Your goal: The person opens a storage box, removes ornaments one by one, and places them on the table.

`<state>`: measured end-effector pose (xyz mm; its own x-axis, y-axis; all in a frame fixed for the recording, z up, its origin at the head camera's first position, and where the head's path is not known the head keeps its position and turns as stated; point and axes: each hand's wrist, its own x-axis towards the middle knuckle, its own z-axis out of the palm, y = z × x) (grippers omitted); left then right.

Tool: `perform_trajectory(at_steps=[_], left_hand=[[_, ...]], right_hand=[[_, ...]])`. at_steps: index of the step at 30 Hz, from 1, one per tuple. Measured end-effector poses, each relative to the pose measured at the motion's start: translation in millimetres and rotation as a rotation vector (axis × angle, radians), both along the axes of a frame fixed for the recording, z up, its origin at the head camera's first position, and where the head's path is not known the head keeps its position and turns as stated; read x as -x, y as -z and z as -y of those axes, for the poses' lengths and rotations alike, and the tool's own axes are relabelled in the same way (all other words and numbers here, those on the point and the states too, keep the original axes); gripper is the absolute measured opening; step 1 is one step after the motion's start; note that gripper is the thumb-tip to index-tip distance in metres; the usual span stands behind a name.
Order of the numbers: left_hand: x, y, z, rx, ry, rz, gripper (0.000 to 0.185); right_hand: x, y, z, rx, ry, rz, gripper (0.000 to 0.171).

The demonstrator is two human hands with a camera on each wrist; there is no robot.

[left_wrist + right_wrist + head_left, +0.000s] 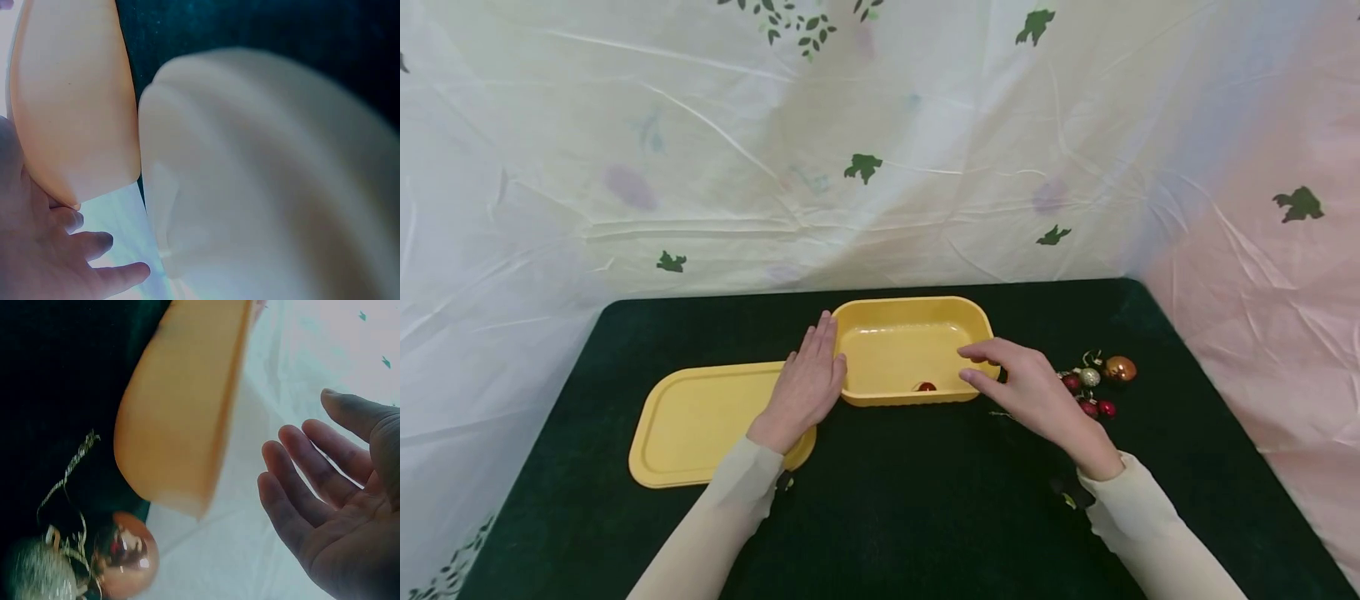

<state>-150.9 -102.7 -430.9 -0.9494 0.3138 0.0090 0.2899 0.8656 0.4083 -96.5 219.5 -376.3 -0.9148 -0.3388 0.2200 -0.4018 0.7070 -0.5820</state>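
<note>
A yellow box [914, 398] with a raised rim stands toward the back of the table. Inside, near its front wall, lies a small red bauble [927, 387]. My left hand [808, 379] is stretched out along the box's left side, fingers fairly straight and tips at the rim. Below that hand, a flat yellow lid [700, 425] lies partly covered by the wrist. My right hand [1026, 387] is over the box's right end, thumb and fingers spread apart with nothing between them. The right wrist view shows that hand's relaxed fingers [300, 481] apart from the box [181, 406].
Right of the right hand lie several baubles: a shiny copper one [1120, 368], a glittery silver one [1089, 377] and small red ones [1107, 408], some partly hidden by the hand. A tinsel-like cord [78, 456] trails beside them. Dark green cloth [895, 500] covers the table; a patterned curtain [925, 208] hangs behind.
</note>
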Motion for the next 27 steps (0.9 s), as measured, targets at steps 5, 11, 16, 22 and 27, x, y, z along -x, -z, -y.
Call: perform_trajectory(at_steps=[5,11,16,22,27], left_hand=[[0.1,-0.4,0.1,0.000,0.002,-0.004,0.066],[0.3,-0.4,0.3,0.011,0.005,-0.002,0.066],[0.7,0.6,0.3,0.010,0.005,0.000,0.066],[0.8,1.2,0.0,0.006,0.004,0.001,0.066],[1.0,0.8,-0.5,0.005,0.005,-0.004,0.065]], right_hand=[[15.8,5.2,10.7,-0.027,-0.027,0.081,0.037],[32.9,9.4,21.8,-0.080,-0.064,0.182,0.039],[47.2,12.2,31.2,-0.116,-0.107,0.243,0.039],[59.5,15.1,36.5,-0.126,-0.141,0.367,0.041],[67.6,18.3,37.6,-0.160,-0.189,0.401,0.041]])
